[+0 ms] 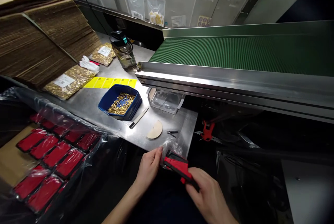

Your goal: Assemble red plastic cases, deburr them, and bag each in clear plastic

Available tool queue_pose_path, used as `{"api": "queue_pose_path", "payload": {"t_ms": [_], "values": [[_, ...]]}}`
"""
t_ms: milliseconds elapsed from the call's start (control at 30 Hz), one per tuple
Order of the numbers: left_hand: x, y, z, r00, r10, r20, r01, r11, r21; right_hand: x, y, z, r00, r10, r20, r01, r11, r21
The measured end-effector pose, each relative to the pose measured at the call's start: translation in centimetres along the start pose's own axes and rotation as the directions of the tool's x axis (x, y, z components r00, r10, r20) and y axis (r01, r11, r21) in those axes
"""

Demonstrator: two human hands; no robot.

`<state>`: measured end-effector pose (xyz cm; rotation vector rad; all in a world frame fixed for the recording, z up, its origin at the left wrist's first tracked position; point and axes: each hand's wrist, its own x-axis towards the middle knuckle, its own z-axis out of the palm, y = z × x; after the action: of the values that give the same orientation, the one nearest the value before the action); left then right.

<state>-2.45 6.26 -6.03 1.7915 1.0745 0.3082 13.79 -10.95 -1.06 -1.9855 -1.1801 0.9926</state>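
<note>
My right hand (207,191) is closed around one end of a red-and-black plastic piece (177,165), whose exact kind I cannot make out. Its other end points left, at the mouth of a crumpled clear plastic bag (171,146). With thumb up and fingers curled, my left hand (150,165) pinches the bag's edge. How far the piece sits inside the bag is hard to tell. Just beyond, on the metal table (186,118), lie a pale half-round disc (154,130), a small dark metal part (172,133) and a white pen-like tool (138,118).
A blue bin (103,104) holds small brass-coloured parts. Behind it are bagged parts (64,83), a yellow label strip (104,82) and a bottle (125,53). A green conveyor (208,52) runs right. Bagged red pieces (56,152) fill a lined box at left; stacked cardboard (47,32) rises behind.
</note>
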Motion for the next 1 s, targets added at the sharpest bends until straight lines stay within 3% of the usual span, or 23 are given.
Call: {"api": "queue_pose_path", "payload": {"t_ms": [100,200,333,433,500,633,700,833,933,1000], "values": [[-0.1,0.9,0.7,0.983,0.173,0.062,-0.178,0.981,0.075,-0.1,0.4,0.8,0.998,-0.062,0.005,0.061,0.964,-0.26],[-0.5,1.6,1.1,0.93,0.335,0.149,-0.357,0.92,0.164,-0.4,1.2,1.2,0.997,-0.055,-0.055,0.035,0.945,-0.324],[-0.9,2.7,1.3,0.884,0.415,0.215,-0.461,0.85,0.253,-0.5,1.4,0.7,0.97,0.153,-0.19,-0.177,0.978,-0.115],[-0.9,3.8,1.5,0.846,0.456,0.277,-0.529,0.788,0.317,-0.5,0.8,0.7,0.949,0.287,-0.129,-0.259,0.945,0.198],[-1.0,4.5,1.8,0.829,0.493,0.263,-0.559,0.724,0.404,-0.3,0.4,0.7,0.962,0.272,-0.013,-0.26,0.933,0.249],[-1.7,5.0,2.9,0.83,0.52,0.202,-0.534,0.636,0.557,0.4,0.1,0.1,0.958,0.229,0.173,-0.247,0.965,0.087],[-2.4,5.1,3.4,0.816,0.531,0.227,-0.561,0.633,0.533,1.0,0.3,-0.3,0.962,0.234,0.138,-0.252,0.959,0.132],[-3.3,5.9,3.9,0.787,0.563,0.254,-0.61,0.645,0.46,1.9,0.8,0.2,0.972,0.233,0.029,-0.223,0.878,0.424],[-3.2,6.3,4.3,0.768,0.579,0.273,-0.632,0.614,0.474,2.1,0.9,1.0,0.974,0.196,0.111,-0.225,0.87,0.439],[-2.9,6.5,4.6,0.734,0.584,0.346,-0.672,0.553,0.493,2.2,1.1,1.3,0.975,0.164,0.15,-0.213,0.884,0.415]]}}
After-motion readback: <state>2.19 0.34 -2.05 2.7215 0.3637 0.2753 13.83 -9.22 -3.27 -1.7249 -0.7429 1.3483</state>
